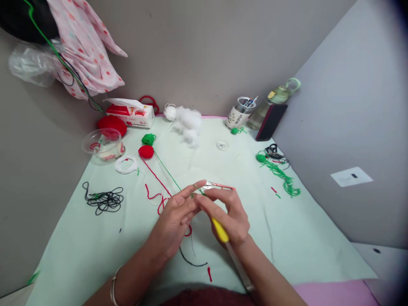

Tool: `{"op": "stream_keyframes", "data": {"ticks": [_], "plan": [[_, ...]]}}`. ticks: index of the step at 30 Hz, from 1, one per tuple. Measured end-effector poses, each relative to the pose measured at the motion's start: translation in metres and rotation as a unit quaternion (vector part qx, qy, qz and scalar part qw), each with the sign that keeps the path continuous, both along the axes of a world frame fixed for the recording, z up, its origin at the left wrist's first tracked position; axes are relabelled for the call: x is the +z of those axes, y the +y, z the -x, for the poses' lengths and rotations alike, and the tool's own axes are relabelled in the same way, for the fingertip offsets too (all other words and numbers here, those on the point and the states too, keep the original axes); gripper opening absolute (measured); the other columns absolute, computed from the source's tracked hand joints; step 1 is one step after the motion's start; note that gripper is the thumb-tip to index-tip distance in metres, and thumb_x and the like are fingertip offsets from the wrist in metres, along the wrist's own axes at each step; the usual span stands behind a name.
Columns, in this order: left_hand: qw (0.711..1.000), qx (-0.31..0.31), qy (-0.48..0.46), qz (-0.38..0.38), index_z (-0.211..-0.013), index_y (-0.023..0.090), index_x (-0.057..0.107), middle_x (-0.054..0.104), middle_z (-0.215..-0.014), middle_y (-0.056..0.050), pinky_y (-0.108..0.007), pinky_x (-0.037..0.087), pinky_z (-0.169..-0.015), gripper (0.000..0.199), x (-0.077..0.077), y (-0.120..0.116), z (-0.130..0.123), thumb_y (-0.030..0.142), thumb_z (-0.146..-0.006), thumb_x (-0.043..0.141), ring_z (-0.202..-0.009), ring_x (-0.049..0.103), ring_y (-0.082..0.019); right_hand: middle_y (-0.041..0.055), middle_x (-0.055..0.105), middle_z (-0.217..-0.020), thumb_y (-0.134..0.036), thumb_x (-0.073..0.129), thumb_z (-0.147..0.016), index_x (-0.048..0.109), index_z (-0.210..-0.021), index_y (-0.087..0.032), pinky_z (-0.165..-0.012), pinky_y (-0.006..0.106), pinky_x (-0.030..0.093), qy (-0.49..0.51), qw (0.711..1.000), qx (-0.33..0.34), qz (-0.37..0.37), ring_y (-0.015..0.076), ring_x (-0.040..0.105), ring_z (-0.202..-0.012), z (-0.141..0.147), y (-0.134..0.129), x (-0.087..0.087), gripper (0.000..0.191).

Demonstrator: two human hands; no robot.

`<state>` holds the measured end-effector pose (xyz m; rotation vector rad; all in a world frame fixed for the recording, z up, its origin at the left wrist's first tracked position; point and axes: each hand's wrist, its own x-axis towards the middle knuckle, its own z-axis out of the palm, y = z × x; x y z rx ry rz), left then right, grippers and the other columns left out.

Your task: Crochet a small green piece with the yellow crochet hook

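Near the middle of the table, my left hand point(174, 219) has its thumb and index finger pressed round green yarn point(199, 190). My right hand point(230, 214) meets it fingertip to fingertip and grips a tool with a yellow handle point(219, 230), whose tip is hidden among the fingers. From my left hand a green strand point(167, 170) runs up and left towards a green yarn ball point(148, 139) and a red ball point(146, 152). Just behind my fingers lies an orange cutter point(223, 186). Red yarn point(161, 206) lies loosely beside my left hand.
At the back left stand a tissue box point(140, 115) and a clear tub point(108, 146). White stuffing point(188, 121) lies at the back. A pen cup point(240, 114), bottle point(270, 106) and phone point(272, 122) stand back right. Black cord point(105, 199) lies left, green yarn point(282, 172) right.
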<state>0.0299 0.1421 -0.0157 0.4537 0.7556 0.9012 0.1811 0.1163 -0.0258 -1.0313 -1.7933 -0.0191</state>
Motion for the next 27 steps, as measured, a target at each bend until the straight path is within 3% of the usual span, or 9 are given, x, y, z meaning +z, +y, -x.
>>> {"op": "stream_keyframes", "data": {"ticks": [2,4,7,10,14,18,21,24,27], "plan": [[0.999,-0.006,-0.043,0.027,-0.118,0.017,0.083,0.044,-0.06,0.011,-0.022,0.05,-0.084,0.038,0.001,0.004,0.003,0.024,-0.081,0.088,-0.05,0.027,-0.003,0.0066,0.076,-0.099,-0.01,0.057,-0.103,0.075,-0.117,-0.026,-0.079,0.037,0.059,0.125,0.99,0.017,0.065,0.0197,0.07,-0.088,-0.002,0.001,0.004,0.028],[0.999,0.011,-0.047,0.016,-0.118,0.018,0.083,0.054,-0.069,0.009,-0.022,0.05,-0.09,0.037,0.002,0.006,0.005,0.021,-0.081,0.087,-0.05,0.024,-0.001,0.0039,0.075,-0.093,-0.015,0.055,-0.105,0.077,-0.109,-0.027,-0.072,0.035,0.056,0.263,0.954,0.044,0.138,0.0168,0.066,-0.077,-0.004,0.003,0.007,0.026],[0.999,0.021,-0.013,-0.024,-0.119,0.021,0.083,0.062,-0.08,0.006,-0.018,0.045,-0.073,0.037,0.003,0.006,0.005,0.021,-0.082,0.086,-0.052,0.026,-0.002,0.0022,0.073,-0.09,-0.023,0.057,-0.107,0.078,-0.102,-0.027,-0.066,0.032,0.051,0.363,0.904,0.086,0.206,0.0148,0.062,-0.072,-0.004,0.006,0.006,0.023],[0.998,0.034,0.024,-0.05,-0.117,0.023,0.084,0.062,-0.079,0.005,-0.019,0.038,-0.062,0.035,0.004,0.006,0.005,0.022,-0.082,0.086,-0.054,0.028,-0.004,0.0017,0.073,-0.088,-0.024,0.059,-0.106,0.08,-0.101,-0.028,-0.071,0.033,0.05,0.352,0.908,0.085,0.212,0.0155,0.063,-0.077,-0.002,0.007,0.004,0.021],[0.996,0.054,0.047,-0.061,-0.112,0.022,0.085,0.062,-0.08,0.004,-0.021,0.042,-0.069,0.032,0.004,0.007,0.006,0.022,-0.079,0.087,-0.057,0.03,-0.006,0.0019,0.075,-0.089,-0.023,0.06,-0.106,0.08,-0.101,-0.027,-0.072,0.033,0.051,0.347,0.916,0.06,0.193,0.0153,0.063,-0.077,-0.001,0.004,0.006,0.021],[0.997,0.051,0.04,-0.051,-0.107,0.021,0.086,0.062,-0.079,0.003,-0.021,0.04,-0.065,0.029,0.004,0.006,0.007,0.023,-0.079,0.087,-0.057,0.032,-0.007,0.0019,0.075,-0.089,-0.029,0.062,-0.105,0.081,-0.099,-0.026,-0.068,0.03,0.053,0.423,0.875,0.071,0.222,0.0134,0.065,-0.071,-0.002,0.005,0.007,0.02],[0.997,0.022,0.04,-0.059,-0.109,0.024,0.086,0.065,-0.084,0.002,-0.02,0.042,-0.069,0.028,0.004,0.005,0.006,0.025,-0.082,0.086,-0.064,0.043,-0.008,0.0024,0.076,-0.088,-0.033,0.064,-0.104,0.081,-0.097,-0.026,-0.065,0.03,0.055,0.444,0.856,0.103,0.243,0.0137,0.065,-0.069,-0.003,0.009,0.005,0.019],[0.997,-0.015,0.027,-0.077,-0.112,0.027,0.085,0.069,-0.086,0.0,-0.023,0.046,-0.082,0.025,0.003,0.004,0.004,0.025,-0.086,0.083,-0.075,0.052,-0.011,0.0038,0.078,-0.09,-0.035,0.066,-0.103,0.081,-0.098,-0.026,-0.067,0.03,0.055,0.406,0.872,0.111,0.25,0.0152,0.067,-0.074,-0.003,0.012,0.002,0.019],[0.996,-0.018,0.028,-0.085,-0.112,0.028,0.084,0.069,-0.084,0.001,-0.025,0.047,-0.088,0.024,0.001,0.002,0.002,0.027,-0.089,0.081,-0.074,0.052,-0.011,0.0046,0.079,-0.092,-0.035,0.065,-0.103,0.081,-0.099,-0.025,-0.068,0.03,0.056,0.366,0.891,0.085,0.255,0.0159,0.067,-0.076,-0.002,0.011,0.002,0.02]]}}
